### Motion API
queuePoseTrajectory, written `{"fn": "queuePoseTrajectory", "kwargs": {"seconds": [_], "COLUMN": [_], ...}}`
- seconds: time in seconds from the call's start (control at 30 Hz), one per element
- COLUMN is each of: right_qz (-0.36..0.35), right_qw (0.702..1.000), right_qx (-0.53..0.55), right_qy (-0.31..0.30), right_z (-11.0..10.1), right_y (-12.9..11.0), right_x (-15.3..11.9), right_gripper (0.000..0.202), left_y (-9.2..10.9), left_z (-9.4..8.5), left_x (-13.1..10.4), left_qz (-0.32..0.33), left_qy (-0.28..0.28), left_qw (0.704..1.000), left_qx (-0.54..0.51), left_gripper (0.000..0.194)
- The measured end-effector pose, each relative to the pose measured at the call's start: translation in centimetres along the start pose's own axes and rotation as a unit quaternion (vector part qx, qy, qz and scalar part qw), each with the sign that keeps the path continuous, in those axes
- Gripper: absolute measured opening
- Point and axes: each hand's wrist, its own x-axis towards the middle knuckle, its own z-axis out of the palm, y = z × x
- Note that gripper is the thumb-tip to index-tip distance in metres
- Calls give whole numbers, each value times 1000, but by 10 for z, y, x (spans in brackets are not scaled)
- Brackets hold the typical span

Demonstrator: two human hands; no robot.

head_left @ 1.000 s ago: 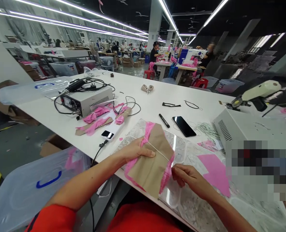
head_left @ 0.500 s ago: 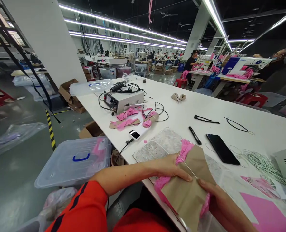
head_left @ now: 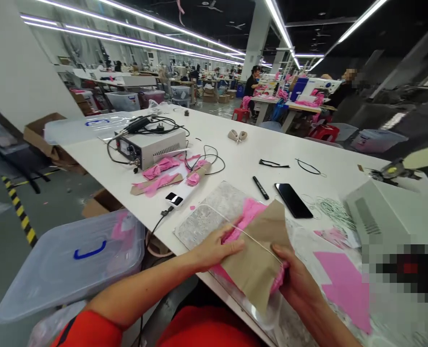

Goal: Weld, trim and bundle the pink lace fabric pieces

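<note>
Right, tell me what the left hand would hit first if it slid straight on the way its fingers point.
The left hand points right, across the brown paper piece. Going straight on, it would probably meet the right hand, holding that piece's far edge. Depth is hard to judge.

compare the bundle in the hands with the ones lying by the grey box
The held bundle is gripped by the left hand and right hand, lifted over the mat; the spare bundles lie flat and untouched beside the grey box. The held one's brown paper is a wide sheet; theirs are narrow strips. All pair pink fabric with brown paper.
</note>
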Motion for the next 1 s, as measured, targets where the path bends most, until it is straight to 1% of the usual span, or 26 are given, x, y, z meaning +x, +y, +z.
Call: {"fn": "queuePoseTrajectory", "kwargs": {"seconds": [0.07, 0.1, 0.17, 0.2, 0.23, 0.3, 0.37, 0.4, 0.47, 0.57, 0.67, 0.73, 0.83, 0.9, 1.0], "right_qz": [12, 15, 13, 12, 13, 20, 24, 23, 13, -3, 3, 16, 31, 31, 8], "right_qw": [1000, 999, 996, 994, 992, 988, 988, 988, 989, 989, 988, 986, 981, 976, 968], "right_qx": [-23, -41, -83, -105, -123, -148, -148, -141, -129, -128, -125, -113, -98, -93, -87], "right_qy": [16, 17, -1, -12, -20, -29, -41, -50, -68, -77, -95, -122, -167, -192, -237], "right_z": [-6, -9, -12, -12, -10, -3, 8, 15, 27, 45, 60, 71, 90, 105, 123], "right_y": [0, -1, -4, -6, -7, -11, -12, -12, -11, -5, 3, 10, 23, 32, 40], "right_x": [0, -1, -3, -5, -7, -12, -16, -17, -20, -20, -17, -14, -9, -8, -6], "right_gripper": [28, 31, 39, 42, 45, 47, 50, 52, 60, 68, 71, 71, 65, 58, 53], "left_y": [-4, -6, -7, -7, -7, -4, 1, 6, 17, 33, 40, 37, 31, 27, 24], "left_z": [-2, -4, -10, -14, -17, -21, -23, -24, -24, -26, -32, -40, -56, -66, -81], "left_x": [1, 2, 7, 9, 11, 11, 8, 5, -3, -15, -25, -33, -45, -56, -74], "left_qz": [-62, -79, -73, -62, -56, -69, -86, -84, -61, -6, 51, 51, 0, -31, -60], "left_qy": [5, 21, 66, 74, 65, 7, -53, -69, -80, -80, -58, -36, 8, 42, 89], "left_qw": [993, 987, 977, 975, 975, 982, 990, 992, 995, 993, 991, 996, 998, 989, 974], "left_qx": [-98, -140, -190, -201, -205, -175, -100, -58, 12, 83, 112, 64, -63, -135, -199], "left_gripper": [58, 54, 50, 51, 52, 56, 55, 53, 51, 56, 53, 51, 53, 52, 51]}}
